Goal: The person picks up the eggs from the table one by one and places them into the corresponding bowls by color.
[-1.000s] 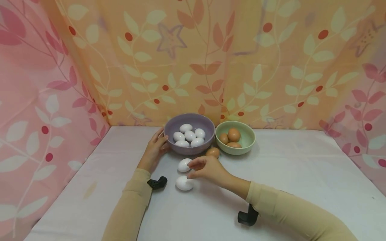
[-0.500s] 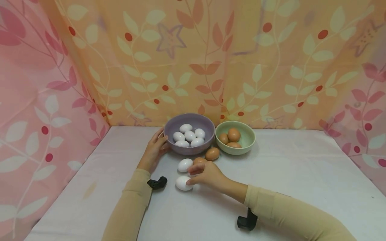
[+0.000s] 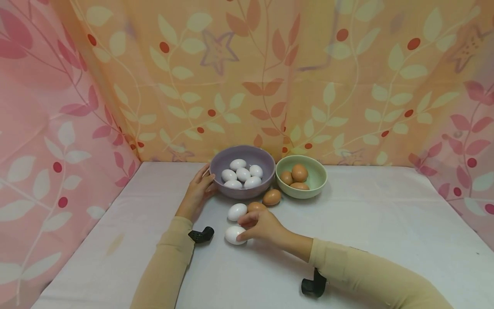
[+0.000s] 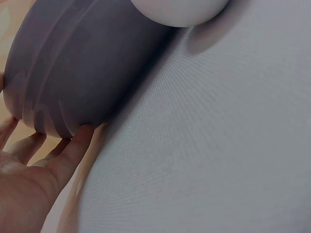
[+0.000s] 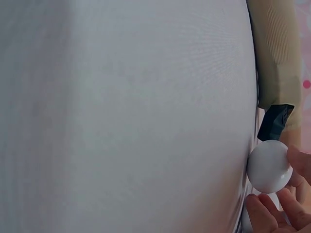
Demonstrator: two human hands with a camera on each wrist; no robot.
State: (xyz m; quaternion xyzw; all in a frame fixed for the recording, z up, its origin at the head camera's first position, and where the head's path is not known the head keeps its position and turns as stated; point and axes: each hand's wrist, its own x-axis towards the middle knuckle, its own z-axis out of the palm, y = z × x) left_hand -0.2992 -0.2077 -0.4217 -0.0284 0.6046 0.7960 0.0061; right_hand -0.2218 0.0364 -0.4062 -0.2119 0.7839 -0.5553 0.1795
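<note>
My left hand holds the left side of the purple bowl, thumb by the rim. Its spread fingers lie against the bowl's outer wall in the left wrist view. Several white eggs fill the bowl's middle. My right hand is at the nearer white egg on the cloth; thumb and fingers pinch this egg from two sides in the right wrist view. Just beyond lie another white egg and a brown egg, partly covered by the hand.
Against the purple bowl's right side stands a green bowl with brown eggs in it. Another brown egg sits in front of the two bowls. A white cloth covers the table, with a patterned curtain behind.
My right hand has moved slightly nearer and left, down onto the nearer white egg, uncovering a brown egg behind it. The left hand and both bowls have stayed put.
</note>
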